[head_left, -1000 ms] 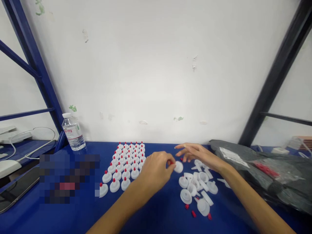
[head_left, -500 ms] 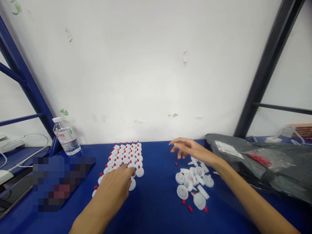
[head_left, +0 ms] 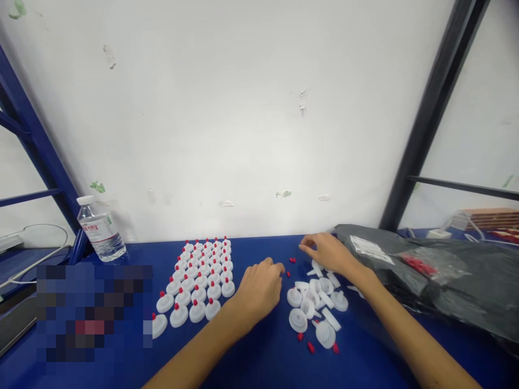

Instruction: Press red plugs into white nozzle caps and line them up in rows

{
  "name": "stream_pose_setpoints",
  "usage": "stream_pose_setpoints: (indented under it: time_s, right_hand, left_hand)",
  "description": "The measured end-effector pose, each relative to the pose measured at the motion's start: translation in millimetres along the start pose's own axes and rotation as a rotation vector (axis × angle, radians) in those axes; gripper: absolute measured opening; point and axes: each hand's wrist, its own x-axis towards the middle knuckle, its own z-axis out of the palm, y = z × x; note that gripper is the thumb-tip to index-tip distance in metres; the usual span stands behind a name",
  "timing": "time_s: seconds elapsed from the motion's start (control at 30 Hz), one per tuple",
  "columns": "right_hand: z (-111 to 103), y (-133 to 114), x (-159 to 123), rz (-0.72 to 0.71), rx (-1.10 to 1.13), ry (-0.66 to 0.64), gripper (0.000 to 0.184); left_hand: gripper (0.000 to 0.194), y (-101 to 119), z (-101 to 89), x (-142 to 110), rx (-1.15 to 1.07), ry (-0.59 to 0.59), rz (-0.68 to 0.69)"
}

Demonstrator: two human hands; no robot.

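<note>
My left hand (head_left: pixel 261 286) is over the middle of the blue table, its fingers curled down and closed. A small red cap (head_left: pixel 283 271) shows right at its fingertips; the thumb is hidden. My right hand (head_left: pixel 326 252) hovers by the far end of a loose heap of white plastic funnel-like pieces (head_left: pixel 299 320), with a gap between thumb and bent forefinger. Nothing shows between those fingers. Two red caps (head_left: pixel 292 260) lie just left of it. Several white discs with red tips (head_left: pixel 178 315) stand upright in rows on the left.
A water bottle (head_left: pixel 101 229) stands at the back left. Dark plastic bags (head_left: pixel 438 281), with a clear bag of red pieces (head_left: pixel 419 265), lie on the right. More red caps (head_left: pixel 311 347) lie in front of the heap. A white wall (head_left: pixel 243 119) rises behind the table.
My left hand has left the red-tipped rows and moved right to the loose red caps. The right hand has shifted slightly, bending its fingers. The view has turned a little.
</note>
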Motion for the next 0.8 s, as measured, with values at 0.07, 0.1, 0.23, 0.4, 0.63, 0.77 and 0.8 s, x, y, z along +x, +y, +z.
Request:
stream_pose_setpoints:
  time_s: [0.07, 0.1, 0.23, 0.4, 0.63, 0.77, 0.8]
  right_hand:
    - [-5, 5, 0, 0.001, -0.019, -0.036, 0.024]
    - [-8, 8, -1, 0.002, -0.023, -0.061, 0.026]
    - [-26, 15, -5, 0.012, 0.007, -0.236, 0.033]
    - [-31, 20, -7, 0.055, 0.009, -0.334, 0.039]
    - [-23, 14, -8, -0.008, 0.022, -0.419, 0.030]
    - [-26, 3, -8, -0.030, 0.051, -0.360, 0.034]
    - [-27, 0, -8, -0.029, 0.065, -0.335, 0.034]
  left_hand:
    - [0.027, -4, 14.1, 19, -0.062, 0.033, -0.021]
    - [0.028, -6, 19.6, 26, -0.078, 0.042, -0.028]
    - [0.025, -8, 34.6, 39, -0.111, 0.056, -0.024]
    - [0.015, -8, 41.9, 34, -0.120, 0.060, 0.020]
    - [0.018, -8, 39.5, 26, -0.129, 0.063, 0.048]
    - [0.018, -8, 35.8, 17, -0.128, 0.062, 0.025]
    - [0.019, -8, 35.0, 14, -0.107, 0.065, 0.009]
